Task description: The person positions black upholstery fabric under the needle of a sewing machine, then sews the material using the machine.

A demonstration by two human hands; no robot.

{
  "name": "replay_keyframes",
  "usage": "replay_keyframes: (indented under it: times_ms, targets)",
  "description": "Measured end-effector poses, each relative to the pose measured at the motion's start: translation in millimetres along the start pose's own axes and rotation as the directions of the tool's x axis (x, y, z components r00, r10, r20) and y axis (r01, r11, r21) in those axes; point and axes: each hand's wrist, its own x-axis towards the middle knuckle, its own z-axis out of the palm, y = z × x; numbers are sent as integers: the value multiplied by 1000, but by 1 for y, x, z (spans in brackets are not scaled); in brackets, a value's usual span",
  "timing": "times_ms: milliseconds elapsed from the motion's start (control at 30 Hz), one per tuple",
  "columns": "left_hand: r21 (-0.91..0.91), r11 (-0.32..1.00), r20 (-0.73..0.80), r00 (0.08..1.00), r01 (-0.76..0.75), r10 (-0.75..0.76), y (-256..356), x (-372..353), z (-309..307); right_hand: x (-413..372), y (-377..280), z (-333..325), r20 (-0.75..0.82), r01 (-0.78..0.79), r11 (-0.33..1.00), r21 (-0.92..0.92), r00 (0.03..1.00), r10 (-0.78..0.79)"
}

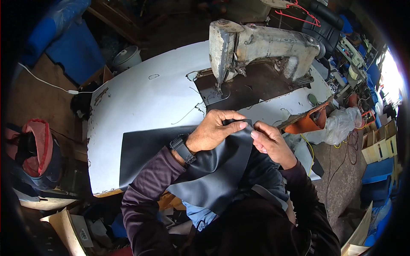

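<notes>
A sheet of black leather-like material (209, 179) drapes from the front of the white table over my lap. My left hand (218, 132), with a black watch on the wrist, pinches its upper edge between thumb and fingers. Close beside it, my right hand (271, 143) grips the same sheet near its upper right corner, fingers curled. Behind both hands stands a worn sewing machine (265, 45), its needle end facing left above a metal plate (217, 97). Loose dark thread lies on the table just left of that plate.
The white table (141, 98) has chipped edges. An orange pouch-like piece (305, 123) hangs at its right edge, near a clear plastic bag (341, 126). A red-lined bag (36, 147) stands at left. Wooden boxes (380, 141) and cables lie right, and a white bucket (127, 57) stands behind.
</notes>
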Motion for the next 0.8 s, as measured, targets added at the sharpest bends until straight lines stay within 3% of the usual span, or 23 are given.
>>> replay_keyframes:
  times_ms: [433,800]
  targets:
    - [7,1000,19,1000,20,-20,2,-1,0,1,8,-5,20,-5,999,46,1000,5]
    - [96,995,83,996,3,-11,-1,-2,0,0,-4,-5,17,-39,989,-144,999,41]
